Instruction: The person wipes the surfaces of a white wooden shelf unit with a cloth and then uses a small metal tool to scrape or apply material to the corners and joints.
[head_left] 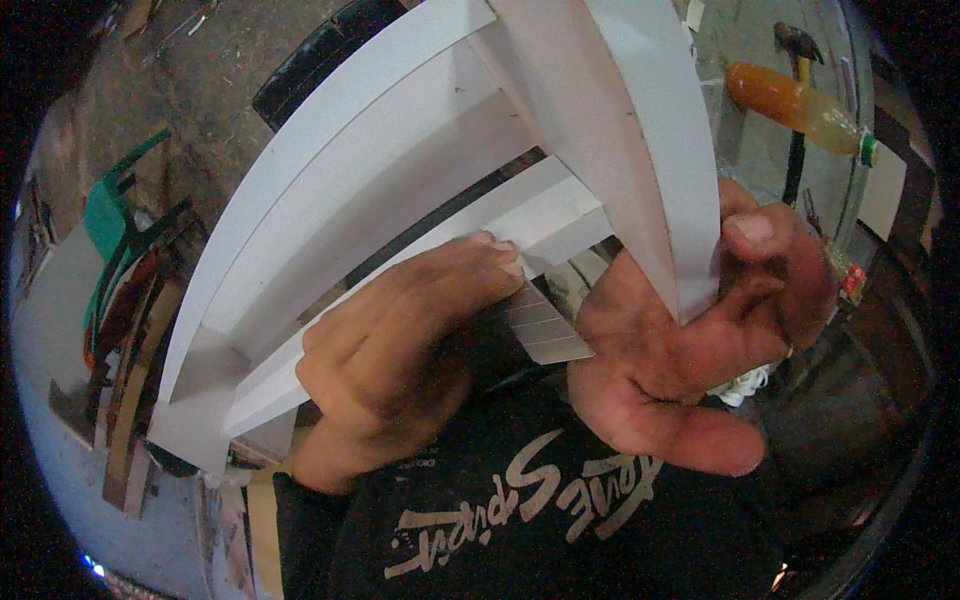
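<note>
A white frame of joined flat strips and panels fills the upper middle, tilted and close in front of my dark printed shirt. My left hand is closed, its fingertips against the frame's inner bar. From under those fingertips sticks a thin grey blade with parallel score lines, like a snap-off knife blade; any handle is hidden. At the frame's pointed lower right corner, my right hand supports it from beneath. The right fingers curl up around the corner, while the thumb stretches away from it.
At the upper right lies a bottle of orange liquid with a green cap, beside a hammer. A looped white cord is behind my right hand. A green piece and long strips lie at the left.
</note>
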